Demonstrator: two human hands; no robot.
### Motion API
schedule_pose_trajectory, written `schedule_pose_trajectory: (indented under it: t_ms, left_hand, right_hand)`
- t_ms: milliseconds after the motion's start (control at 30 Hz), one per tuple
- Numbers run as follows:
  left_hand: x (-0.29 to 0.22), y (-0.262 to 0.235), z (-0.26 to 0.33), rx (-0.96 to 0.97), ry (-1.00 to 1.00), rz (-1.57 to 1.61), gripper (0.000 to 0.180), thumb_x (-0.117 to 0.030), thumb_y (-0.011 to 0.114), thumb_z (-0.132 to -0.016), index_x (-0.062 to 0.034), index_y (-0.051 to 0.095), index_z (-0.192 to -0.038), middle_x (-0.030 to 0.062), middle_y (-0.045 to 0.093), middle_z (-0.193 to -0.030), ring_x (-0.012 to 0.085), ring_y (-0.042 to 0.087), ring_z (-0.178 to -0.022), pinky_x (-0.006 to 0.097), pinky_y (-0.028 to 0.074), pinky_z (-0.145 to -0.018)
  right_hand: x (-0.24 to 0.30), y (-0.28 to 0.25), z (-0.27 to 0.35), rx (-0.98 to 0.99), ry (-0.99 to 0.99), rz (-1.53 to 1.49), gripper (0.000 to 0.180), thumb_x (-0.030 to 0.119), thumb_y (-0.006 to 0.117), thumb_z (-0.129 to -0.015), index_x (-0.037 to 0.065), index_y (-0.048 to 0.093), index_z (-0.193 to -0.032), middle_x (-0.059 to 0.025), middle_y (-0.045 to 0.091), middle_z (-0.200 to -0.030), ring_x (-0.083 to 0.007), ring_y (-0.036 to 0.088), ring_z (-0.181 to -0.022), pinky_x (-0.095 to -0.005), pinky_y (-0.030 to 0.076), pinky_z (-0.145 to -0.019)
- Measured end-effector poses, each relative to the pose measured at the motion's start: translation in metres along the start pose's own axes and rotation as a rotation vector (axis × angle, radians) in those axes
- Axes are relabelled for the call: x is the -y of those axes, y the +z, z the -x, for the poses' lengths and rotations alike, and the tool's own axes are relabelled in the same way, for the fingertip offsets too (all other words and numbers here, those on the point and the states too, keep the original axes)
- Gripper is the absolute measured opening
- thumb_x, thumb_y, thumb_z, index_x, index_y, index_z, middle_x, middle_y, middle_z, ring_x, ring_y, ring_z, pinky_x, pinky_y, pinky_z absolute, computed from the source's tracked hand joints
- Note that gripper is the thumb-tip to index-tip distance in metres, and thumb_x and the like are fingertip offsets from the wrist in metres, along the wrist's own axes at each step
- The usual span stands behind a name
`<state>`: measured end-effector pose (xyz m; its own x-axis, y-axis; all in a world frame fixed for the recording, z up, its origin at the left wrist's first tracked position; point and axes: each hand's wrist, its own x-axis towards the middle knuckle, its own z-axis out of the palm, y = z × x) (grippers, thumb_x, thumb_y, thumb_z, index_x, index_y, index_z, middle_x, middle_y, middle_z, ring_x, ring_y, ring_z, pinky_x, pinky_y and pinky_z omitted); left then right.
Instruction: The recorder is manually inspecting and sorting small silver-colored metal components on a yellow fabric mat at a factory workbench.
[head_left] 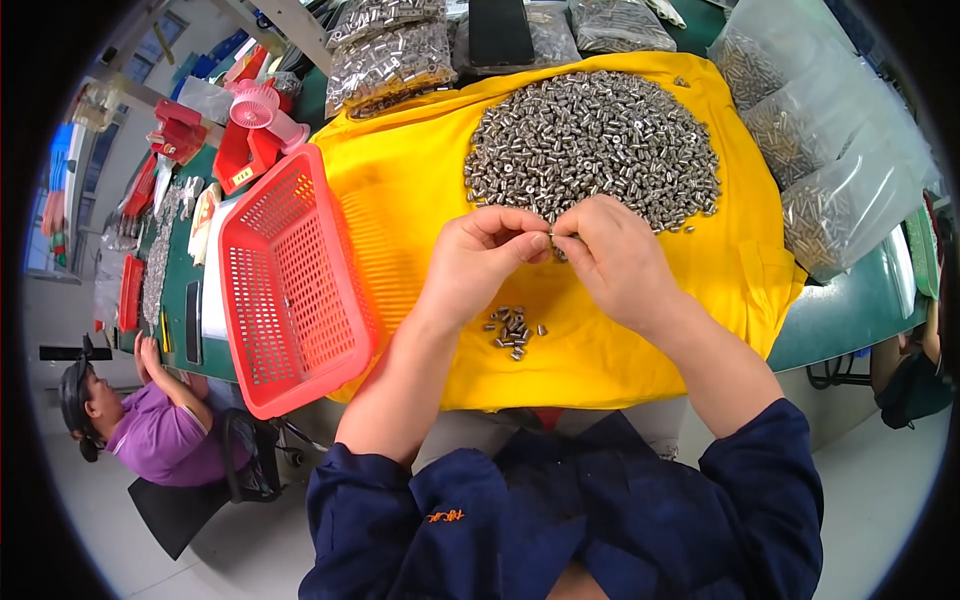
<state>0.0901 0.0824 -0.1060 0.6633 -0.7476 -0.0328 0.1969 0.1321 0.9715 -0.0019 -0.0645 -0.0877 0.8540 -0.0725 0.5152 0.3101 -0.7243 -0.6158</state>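
Landmark: the yellow cloth (400, 190). Beyond its far edge lie clear plastic bags of small metal parts (388, 62), with a flat black package (500, 32) and another clear bag (620, 24) beside them. Off its right edge, three larger clear bags (835, 205) (partly filled with grey parts) lie stacked along the table.

A tiny silvery metal piece (551, 237) sits pinched at picture centre, mostly hidden, too small to tell its shape. At twelve o'clock from it, just beyond, spreads a big heap of small metal cylinders (592, 145), short, shiny, lying every which way in a rough round mass on the yellow cloth (400, 190). At six o'clock from the pinched piece, a small cluster of the same cylinders (512, 331) lies loose on the cloth, well apart from the heap.
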Motion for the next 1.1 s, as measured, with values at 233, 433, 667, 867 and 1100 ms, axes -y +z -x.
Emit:
schedule_pose_trajectory:
  t_ms: [233,433,667,867,1100]
  left_hand:
    - [0.001,0.001,-0.001,-0.001,0.228,-0.658,0.014,-0.002,0.055,-0.083,0.0006,0.060,-0.095,0.0024,0.059,-0.084,0.0098,0.055,-0.077,0.022,0.046,-0.071]
    - [0.003,-0.008,-0.003,-0.027,-0.066,0.053,0.013,-0.008,0.052,-0.087,-0.0031,0.057,-0.098,0.0037,0.059,-0.088,0.0114,0.057,-0.078,0.025,0.047,-0.072]
    - [0.002,-0.002,-0.002,0.036,-0.116,0.346,0.009,-0.007,0.050,-0.088,-0.0034,0.054,-0.095,0.0056,0.060,-0.086,0.0139,0.060,-0.078,0.025,0.050,-0.070]
    - [0.004,0.000,0.000,0.027,-0.097,0.320,0.009,-0.006,0.051,-0.087,-0.0025,0.055,-0.094,0.0064,0.061,-0.086,0.0146,0.061,-0.076,0.026,0.050,-0.070]
    - [0.008,0.003,0.000,-0.013,-0.016,0.247,0.006,-0.003,0.055,-0.084,-0.0010,0.057,-0.089,0.0065,0.062,-0.082,0.0148,0.061,-0.074,0.026,0.050,-0.070]
  right_hand:
    - [-0.007,-0.002,0.000,0.061,0.091,-0.071,0.007,0.006,0.055,-0.078,0.004,0.049,-0.081,-0.0108,0.055,-0.073,-0.0288,0.054,-0.071,-0.0366,0.042,-0.062]
    - [-0.002,-0.001,-0.001,0.008,0.239,-0.242,0.005,0.006,0.054,-0.080,0.003,0.051,-0.083,-0.0098,0.054,-0.070,-0.0229,0.054,-0.061,-0.0307,0.042,-0.056]
    - [-0.002,0.000,-0.001,-0.015,0.201,-0.271,0.005,0.006,0.054,-0.079,0.004,0.052,-0.083,-0.0099,0.056,-0.072,-0.0237,0.056,-0.064,-0.0305,0.044,-0.058]
    - [-0.002,0.001,0.000,0.003,0.164,-0.234,0.006,0.006,0.055,-0.077,0.005,0.051,-0.081,-0.0102,0.056,-0.073,-0.0276,0.055,-0.068,-0.0346,0.043,-0.059]
    - [-0.001,0.006,0.003,-0.084,0.021,-0.023,0.008,0.005,0.056,-0.076,0.005,0.049,-0.079,-0.0096,0.054,-0.073,-0.0293,0.053,-0.071,-0.0381,0.043,-0.061]
